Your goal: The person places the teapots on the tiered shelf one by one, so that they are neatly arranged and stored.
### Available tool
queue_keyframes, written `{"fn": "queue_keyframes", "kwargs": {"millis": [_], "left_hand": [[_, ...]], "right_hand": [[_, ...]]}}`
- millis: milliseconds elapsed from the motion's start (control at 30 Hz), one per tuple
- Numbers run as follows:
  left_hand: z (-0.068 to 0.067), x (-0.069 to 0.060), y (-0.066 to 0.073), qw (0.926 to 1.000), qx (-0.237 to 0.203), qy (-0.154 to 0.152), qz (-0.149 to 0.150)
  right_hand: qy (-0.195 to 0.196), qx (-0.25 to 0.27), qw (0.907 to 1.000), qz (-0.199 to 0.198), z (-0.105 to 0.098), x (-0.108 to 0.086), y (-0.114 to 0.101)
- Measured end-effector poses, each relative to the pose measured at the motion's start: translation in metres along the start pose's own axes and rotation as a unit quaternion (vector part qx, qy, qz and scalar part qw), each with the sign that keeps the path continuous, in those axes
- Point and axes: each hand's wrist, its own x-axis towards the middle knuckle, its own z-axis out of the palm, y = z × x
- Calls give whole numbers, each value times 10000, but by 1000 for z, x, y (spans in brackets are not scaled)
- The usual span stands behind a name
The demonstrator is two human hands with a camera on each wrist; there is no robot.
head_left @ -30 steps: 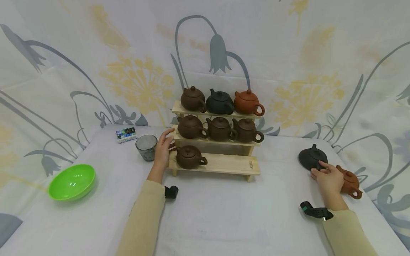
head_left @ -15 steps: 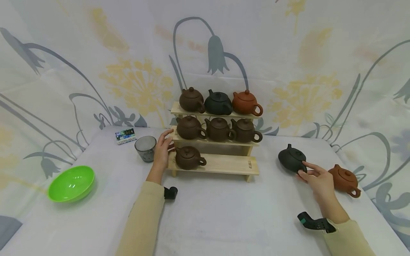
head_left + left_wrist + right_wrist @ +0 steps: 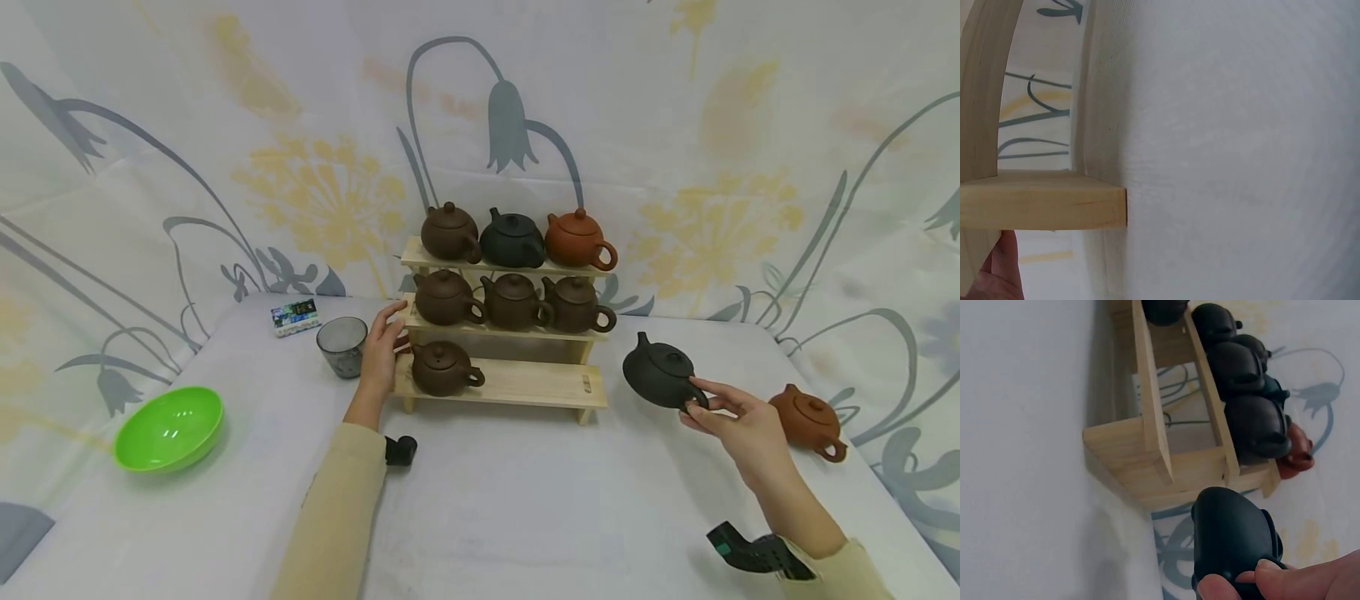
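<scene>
A black teapot (image 3: 657,372) is held up off the table, to the right of a three-tier wooden display stand (image 3: 540,385). My right hand (image 3: 746,429) pinches its handle between thumb and fingers; in the right wrist view the fingertips (image 3: 1269,570) press on that handle. My left hand (image 3: 381,350) grips the left side of the stand, and part of it shows behind the wood in the left wrist view. One brown teapot (image 3: 442,368) sits at the left of the bottom tier. Brown teapots (image 3: 513,302) fill the middle tier. Brown, dark green and orange-red teapots (image 3: 580,239) stand on top.
An orange-brown teapot (image 3: 810,421) rests on the table at the right, beyond my right hand. Left of the stand are a grey glass cup (image 3: 342,346), a small patterned box (image 3: 295,317) and a green bowl (image 3: 169,428). A flower-printed cloth (image 3: 322,192) hangs behind.
My right hand has carried the black teapot leftward from beside the orange-brown one and lifted it, its grasp now at the handle. The left hand stays at the stand.
</scene>
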Motion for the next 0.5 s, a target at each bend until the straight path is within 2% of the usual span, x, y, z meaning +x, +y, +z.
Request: {"fn": "queue_keyframes", "kwargs": {"millis": [233,500], "left_hand": [[0,-1,0,10000,73,10,13],[0,1,-2,10000,69,50,33]], "right_hand": [[-438,-462,9975,-322,7,-11,-8],[-858,-372,9940,-566,24,-19,-17]]}}
